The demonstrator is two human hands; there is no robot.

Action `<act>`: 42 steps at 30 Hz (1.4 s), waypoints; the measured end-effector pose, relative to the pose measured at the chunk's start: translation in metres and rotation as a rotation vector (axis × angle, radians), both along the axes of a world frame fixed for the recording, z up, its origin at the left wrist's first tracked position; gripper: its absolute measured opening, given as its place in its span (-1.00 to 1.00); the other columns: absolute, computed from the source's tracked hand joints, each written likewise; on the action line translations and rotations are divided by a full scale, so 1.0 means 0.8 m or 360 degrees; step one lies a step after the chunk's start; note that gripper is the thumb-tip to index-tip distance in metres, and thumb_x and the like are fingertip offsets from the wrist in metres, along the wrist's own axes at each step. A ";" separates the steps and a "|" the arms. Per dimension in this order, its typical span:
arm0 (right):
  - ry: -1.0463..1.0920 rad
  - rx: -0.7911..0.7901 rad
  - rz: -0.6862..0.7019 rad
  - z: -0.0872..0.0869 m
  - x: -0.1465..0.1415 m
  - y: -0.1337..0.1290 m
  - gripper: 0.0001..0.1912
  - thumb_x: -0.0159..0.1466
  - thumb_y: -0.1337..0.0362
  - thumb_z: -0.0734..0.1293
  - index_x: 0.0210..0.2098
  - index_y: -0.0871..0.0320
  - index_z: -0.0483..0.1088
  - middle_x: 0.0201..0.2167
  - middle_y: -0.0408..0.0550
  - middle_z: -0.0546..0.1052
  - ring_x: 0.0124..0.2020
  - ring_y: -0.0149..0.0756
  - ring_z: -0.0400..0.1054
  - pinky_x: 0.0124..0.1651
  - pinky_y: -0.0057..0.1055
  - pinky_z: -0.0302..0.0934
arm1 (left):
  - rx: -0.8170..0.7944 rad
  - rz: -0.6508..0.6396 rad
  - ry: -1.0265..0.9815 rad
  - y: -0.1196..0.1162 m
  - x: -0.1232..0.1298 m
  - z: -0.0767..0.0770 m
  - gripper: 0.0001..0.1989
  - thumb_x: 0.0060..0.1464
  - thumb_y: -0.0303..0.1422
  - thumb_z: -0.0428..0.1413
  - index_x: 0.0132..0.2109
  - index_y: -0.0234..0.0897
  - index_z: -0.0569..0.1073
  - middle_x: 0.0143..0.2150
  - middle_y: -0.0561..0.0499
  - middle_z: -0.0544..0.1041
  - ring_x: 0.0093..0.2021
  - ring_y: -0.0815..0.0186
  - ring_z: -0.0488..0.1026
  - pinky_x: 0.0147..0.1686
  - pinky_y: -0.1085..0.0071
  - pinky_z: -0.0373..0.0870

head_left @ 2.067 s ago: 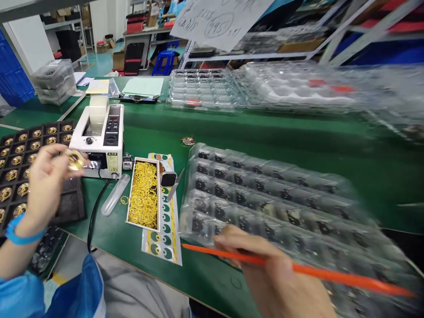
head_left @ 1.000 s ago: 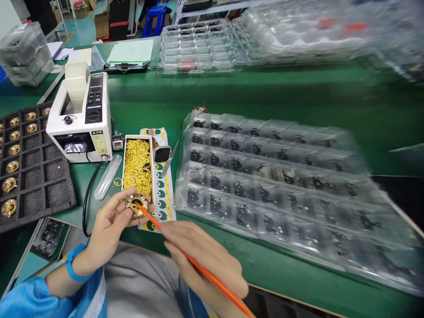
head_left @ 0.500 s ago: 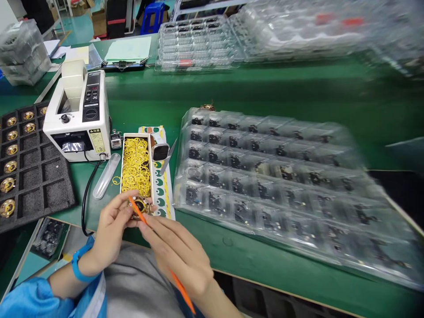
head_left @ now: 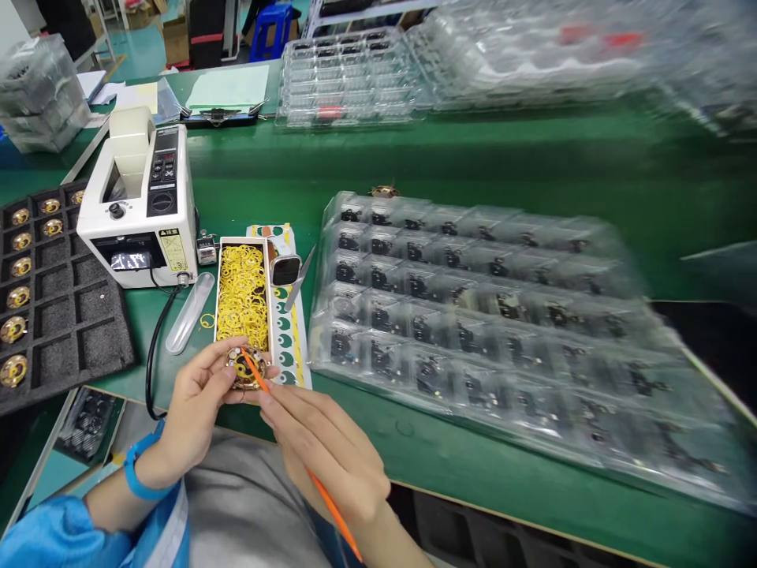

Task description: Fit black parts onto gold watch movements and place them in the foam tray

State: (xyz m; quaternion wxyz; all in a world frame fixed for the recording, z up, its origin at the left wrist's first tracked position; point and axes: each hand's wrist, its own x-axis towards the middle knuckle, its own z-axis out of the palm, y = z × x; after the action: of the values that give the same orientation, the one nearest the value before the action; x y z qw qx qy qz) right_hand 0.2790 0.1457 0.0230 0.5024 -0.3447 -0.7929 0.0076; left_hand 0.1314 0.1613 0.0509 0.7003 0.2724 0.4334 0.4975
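My left hand [head_left: 198, 402] grips a round gold-coloured part [head_left: 247, 371] by its edge, just over the front end of a white box. Across the face of the part lies the tip of a thin orange stick-like tool [head_left: 331, 505], pinched in the fingers of my right hand [head_left: 331, 450]. The tool's rear end slants down past my right wrist. Beyond my fingers, the open white box [head_left: 271, 315] is full of yellow rings [head_left: 242, 292]. A single yellow ring [head_left: 206, 321] lies to the left of the box.
On the left stand a tape dispenser [head_left: 139, 201] and a black foam tray [head_left: 50, 347] holding several gold parts. A knife blade [head_left: 300, 280] and a sticker sheet [head_left: 300, 347] lie right of the box. A large clear plastic tray [head_left: 384, 383] with dark parts covers the bench's right side.
The orange tool's tip has shifted slightly up and to the right over the gold part. My right hand has moved a little right and down; my left hand keeps its hold.
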 end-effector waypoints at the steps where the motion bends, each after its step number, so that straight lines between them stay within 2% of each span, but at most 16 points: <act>1: -0.0053 0.0022 0.0014 -0.002 0.002 0.000 -0.75 0.25 0.62 0.32 -0.11 0.37 0.51 -0.24 0.20 0.64 -0.18 -0.13 0.52 -0.22 -0.28 0.52 | -0.0014 0.0002 -0.0004 0.001 0.000 0.000 -0.66 0.10 -0.25 0.26 0.00 -0.27 0.52 -0.20 -0.09 0.68 -0.12 0.06 0.64 -0.19 0.24 0.63; 5: -0.0097 -0.0045 0.0060 0.003 0.016 -0.001 -0.70 0.30 0.59 0.27 -0.04 0.28 0.49 -0.18 0.14 0.62 -0.13 -0.15 0.51 -0.20 -0.26 0.51 | -0.0060 -0.0018 -0.0032 0.005 -0.004 0.000 -0.70 0.06 -0.30 0.27 -0.06 -0.29 0.53 -0.22 -0.08 0.68 -0.17 0.13 0.65 -0.24 0.30 0.64; 9: 0.0339 -0.0279 -0.0022 0.016 0.035 -0.007 -0.67 0.33 0.50 0.27 0.02 0.11 0.48 -0.26 0.02 0.60 -0.26 -0.20 0.51 -0.31 -0.27 0.46 | -0.0018 -0.0017 0.0033 0.006 -0.006 -0.002 -0.72 -0.02 -0.35 0.35 -0.15 -0.29 0.51 -0.30 -0.02 0.68 -0.29 0.23 0.65 -0.34 0.46 0.61; 13: 0.0627 -0.0501 -0.0141 0.016 0.048 -0.020 -0.68 0.41 0.32 0.15 -0.07 0.13 0.53 -0.28 0.06 0.53 -0.24 -0.11 0.49 -0.30 -0.20 0.41 | 0.0070 -0.0034 0.0150 0.007 -0.003 -0.005 -0.72 -0.08 -0.36 0.38 -0.24 -0.29 0.47 -0.34 -0.04 0.67 -0.40 0.24 0.65 -0.51 0.53 0.55; 17: 0.0510 -0.0580 -0.0128 0.019 0.041 -0.026 -0.66 0.45 0.28 0.11 -0.19 0.13 0.51 -0.29 0.05 0.50 -0.21 -0.12 0.47 -0.21 -0.18 0.42 | 0.0169 0.0007 0.0314 0.007 0.002 -0.007 -0.80 -0.09 -0.43 0.33 -0.32 -0.30 0.46 -0.43 -0.02 0.65 -0.48 0.25 0.63 -0.64 0.59 0.44; 20: 0.0317 -0.0584 -0.0011 0.026 0.024 -0.024 -0.74 0.45 0.36 0.12 -0.17 0.15 0.44 -0.41 -0.04 0.49 -0.41 -0.30 0.45 -0.38 -0.39 0.37 | 0.0272 0.0109 0.0407 0.005 0.004 -0.009 -0.88 -0.05 -0.46 0.27 -0.36 -0.29 0.45 -0.47 -0.01 0.64 -0.51 0.28 0.62 -0.68 0.63 0.38; 23: 0.0165 -0.0500 -0.0062 0.027 0.004 -0.017 -0.85 0.37 0.48 0.25 -0.14 0.20 0.43 -0.47 -0.09 0.49 -0.52 -0.41 0.40 -0.48 -0.51 0.29 | 0.0359 0.0125 0.0488 0.001 0.006 -0.008 -0.94 0.02 -0.46 0.23 -0.30 -0.29 0.50 -0.40 -0.03 0.67 -0.41 0.25 0.65 -0.53 0.57 0.52; 26: 0.0136 -0.0396 -0.0218 0.021 -0.009 -0.008 -0.86 0.30 0.52 0.34 -0.19 0.22 0.45 -0.43 -0.05 0.54 -0.46 -0.38 0.47 -0.37 -0.50 0.36 | 0.0443 0.0092 0.0655 -0.005 0.007 -0.004 -0.83 0.01 -0.52 0.21 -0.19 -0.30 0.55 -0.27 -0.06 0.70 -0.28 0.25 0.66 -0.30 0.52 0.59; 29: 0.0132 -0.0384 -0.0351 0.018 -0.014 -0.001 -0.89 0.30 0.49 0.35 -0.21 0.20 0.46 -0.39 -0.03 0.58 -0.41 -0.34 0.50 -0.35 -0.47 0.37 | 0.0536 0.0084 0.0798 -0.013 0.008 -0.002 -0.71 0.01 -0.57 0.18 -0.09 -0.29 0.57 -0.18 -0.06 0.69 -0.24 0.26 0.65 -0.23 0.51 0.59; 32: 0.0172 -0.0449 -0.0364 0.018 -0.015 0.004 -0.89 0.31 0.47 0.33 -0.22 0.17 0.45 -0.39 -0.06 0.57 -0.41 -0.35 0.50 -0.36 -0.46 0.37 | 0.0616 0.0065 0.0857 -0.020 0.008 -0.004 -0.65 0.05 -0.58 0.15 -0.01 -0.26 0.57 -0.11 -0.04 0.69 -0.21 0.25 0.66 -0.16 0.47 0.60; 37: 0.0237 -0.0569 -0.0247 0.020 -0.015 0.011 -0.88 0.30 0.49 0.30 -0.30 0.17 0.41 -0.47 -0.12 0.50 -0.47 -0.40 0.41 -0.45 -0.49 0.28 | 0.0753 0.0047 0.0964 -0.026 0.004 -0.015 -0.59 0.08 -0.59 0.14 0.07 -0.20 0.57 -0.04 -0.01 0.67 -0.13 0.22 0.65 -0.10 0.45 0.60; 42: 0.0487 -0.0948 0.0247 0.035 -0.008 0.017 -0.80 0.23 0.48 0.29 -0.47 0.13 0.29 -0.59 -0.26 0.34 -0.60 -0.50 0.18 -0.55 -0.55 0.09 | 0.0767 0.0090 0.0996 -0.021 -0.004 -0.022 -0.62 0.14 -0.56 0.14 0.09 -0.22 0.54 0.00 -0.03 0.65 -0.12 0.23 0.65 -0.07 0.45 0.59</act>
State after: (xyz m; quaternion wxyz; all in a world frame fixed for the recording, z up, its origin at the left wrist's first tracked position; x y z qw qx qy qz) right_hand 0.2726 0.1593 0.0514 0.4908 -0.4098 -0.6951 0.3287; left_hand 0.1286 0.1448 0.0329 0.4364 0.5554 0.5039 0.4971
